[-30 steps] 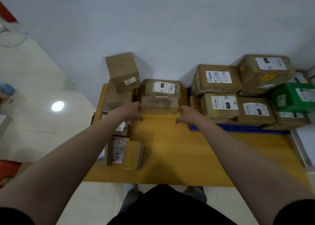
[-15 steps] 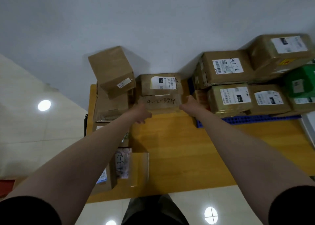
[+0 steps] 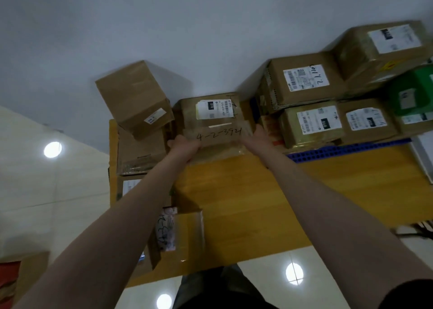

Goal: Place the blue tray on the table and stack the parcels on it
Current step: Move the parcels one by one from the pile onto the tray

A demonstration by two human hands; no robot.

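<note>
While both palms press its ends, parcel marked 4-2-3924 [image 3: 219, 136] now clamped by my left hand [image 3: 185, 145] and right hand [image 3: 259, 136] | beside blue tray [image 3: 346, 150] | closed in from apart; lift next.

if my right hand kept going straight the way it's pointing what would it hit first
Probably the brown parcel with the handwritten 7.11 label stacked on the blue tray. The right hand points away and slightly left along the held parcel, so depth is uncertain.
</note>
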